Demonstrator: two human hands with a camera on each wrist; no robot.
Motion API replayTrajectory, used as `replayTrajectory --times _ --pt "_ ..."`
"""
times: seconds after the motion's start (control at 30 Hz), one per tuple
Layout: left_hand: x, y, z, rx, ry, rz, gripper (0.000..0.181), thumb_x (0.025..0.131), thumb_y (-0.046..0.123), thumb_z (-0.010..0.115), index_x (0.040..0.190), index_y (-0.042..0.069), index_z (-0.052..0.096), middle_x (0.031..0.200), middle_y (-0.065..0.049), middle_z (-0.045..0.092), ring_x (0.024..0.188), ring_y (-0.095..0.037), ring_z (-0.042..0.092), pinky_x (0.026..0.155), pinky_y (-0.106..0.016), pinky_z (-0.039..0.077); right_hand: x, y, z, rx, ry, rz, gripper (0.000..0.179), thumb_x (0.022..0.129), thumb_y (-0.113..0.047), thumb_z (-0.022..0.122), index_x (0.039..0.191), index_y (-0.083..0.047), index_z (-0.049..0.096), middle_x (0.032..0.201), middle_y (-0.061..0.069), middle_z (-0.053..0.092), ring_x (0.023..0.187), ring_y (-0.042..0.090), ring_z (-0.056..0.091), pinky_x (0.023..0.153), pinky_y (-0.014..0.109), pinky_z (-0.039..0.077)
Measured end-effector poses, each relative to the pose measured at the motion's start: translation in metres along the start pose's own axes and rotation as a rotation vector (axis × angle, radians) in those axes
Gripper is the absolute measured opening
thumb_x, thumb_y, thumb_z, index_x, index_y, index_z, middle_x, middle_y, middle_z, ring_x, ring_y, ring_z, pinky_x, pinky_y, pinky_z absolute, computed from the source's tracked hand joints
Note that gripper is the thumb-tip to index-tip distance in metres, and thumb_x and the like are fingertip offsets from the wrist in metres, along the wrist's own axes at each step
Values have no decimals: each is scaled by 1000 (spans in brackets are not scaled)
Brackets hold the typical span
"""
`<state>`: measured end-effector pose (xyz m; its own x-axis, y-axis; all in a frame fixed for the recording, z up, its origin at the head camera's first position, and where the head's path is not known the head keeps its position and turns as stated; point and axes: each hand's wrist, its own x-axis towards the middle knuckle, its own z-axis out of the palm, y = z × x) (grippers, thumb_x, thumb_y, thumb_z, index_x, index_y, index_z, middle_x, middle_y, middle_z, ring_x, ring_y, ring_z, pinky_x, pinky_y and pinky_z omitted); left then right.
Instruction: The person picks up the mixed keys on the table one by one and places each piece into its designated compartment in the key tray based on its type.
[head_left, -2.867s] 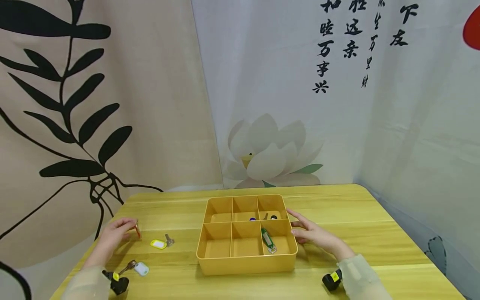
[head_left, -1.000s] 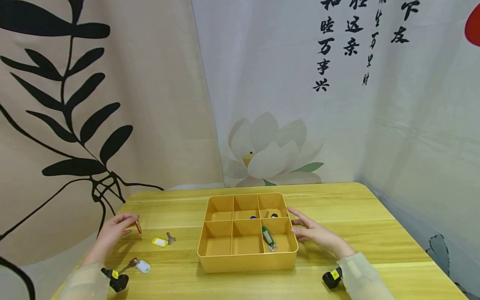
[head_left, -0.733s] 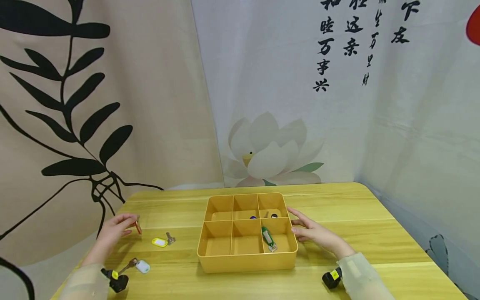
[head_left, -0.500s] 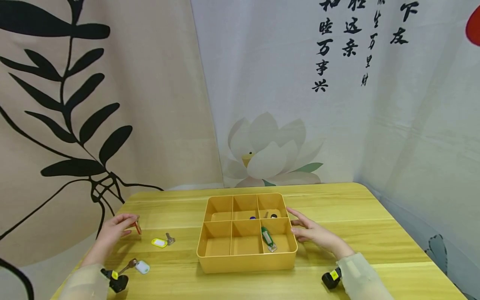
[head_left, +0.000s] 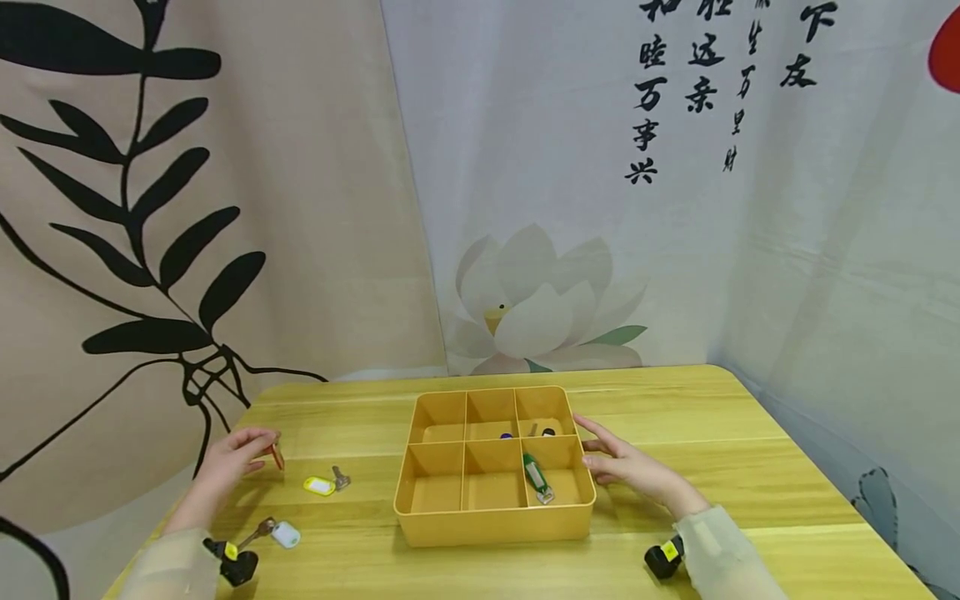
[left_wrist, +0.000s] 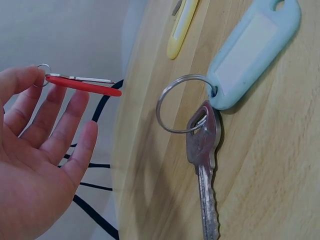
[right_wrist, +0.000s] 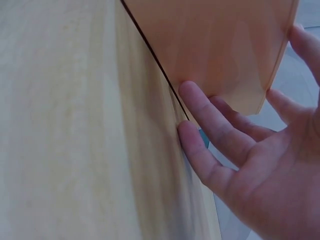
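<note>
Printed cloth backdrops [head_left: 570,192] with leaves and lotus behind the tray, yellow wooden table [head_left: 675,417], six-compartment yellow tray [head_left: 495,521] at its centre, right hand [head_left: 626,465] flat against the tray's right wall, left hand [head_left: 228,460] left of the tray pinching a red-tagged key [head_left: 276,454]
</note>
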<state>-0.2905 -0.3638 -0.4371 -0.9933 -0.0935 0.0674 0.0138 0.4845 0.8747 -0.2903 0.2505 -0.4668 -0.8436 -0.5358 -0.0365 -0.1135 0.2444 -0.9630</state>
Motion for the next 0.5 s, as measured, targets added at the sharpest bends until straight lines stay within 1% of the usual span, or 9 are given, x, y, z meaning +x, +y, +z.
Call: replayTrajectory --times 0.2,0.33,0.5 --pt "-1 0 -1 -12 6 -2 50 99 35 55 120 -10 55 107 0 63 87 4 57 82 -32 54 0 1 0 7 -6 -1 70 102 -23 51 158 -22 8 148 36 23 124 42 45 98 54 43" --pt "-1 0 -1 -17 6 -4 49 99 34 56 120 -11 55 105 2 63 87 4 57 81 -32 54 0 1 1 11 -11 -3 70 102 -23 51 158 -21 8 148 36 23 123 41 46 98 53 44" --pt "1 1 0 -16 3 9 52 99 36 55 122 -11 54 109 1 64 88 6 57 81 -30 54 0 0 1 7 -11 -7 70 102 -23 50 158 -21 8 148 36 22 123 40 46 97 52 44"
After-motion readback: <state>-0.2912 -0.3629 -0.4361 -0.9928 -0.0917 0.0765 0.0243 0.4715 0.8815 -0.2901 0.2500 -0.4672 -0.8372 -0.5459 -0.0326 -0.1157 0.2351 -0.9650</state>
